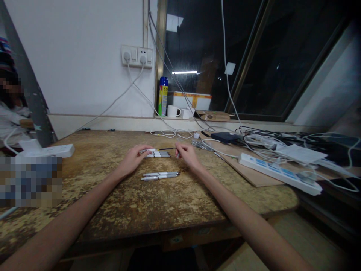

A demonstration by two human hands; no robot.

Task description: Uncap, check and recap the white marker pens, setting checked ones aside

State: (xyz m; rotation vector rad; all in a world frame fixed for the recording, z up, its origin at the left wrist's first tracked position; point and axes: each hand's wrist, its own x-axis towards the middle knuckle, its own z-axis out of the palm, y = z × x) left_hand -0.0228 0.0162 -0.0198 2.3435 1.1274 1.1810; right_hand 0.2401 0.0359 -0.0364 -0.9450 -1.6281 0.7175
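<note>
My left hand (pixel 134 157) is closed around the white barrel of a pen (pixel 150 150). A thin dark refill (pixel 166 148) sticks out of that barrel and reaches to the fingertips of my right hand (pixel 186 153). The right fingers are pinched at the refill's far end; a small greyish piece shows below them, too small to name. Just under the held pen, several white and grey pens (pixel 160 154) lie side by side on the worn wooden table (pixel 121 203). Nearer to me rest two more pens (pixel 160 176), roughly parallel.
A white power strip (pixel 279 174) sits on a brown board at right, beside tangled cables (pixel 262 141). Small clear pieces (pixel 201 144) lie beyond my right hand. On the sill stand a spray can (pixel 163 96) and a white mug (pixel 172 111). Someone sits at far left.
</note>
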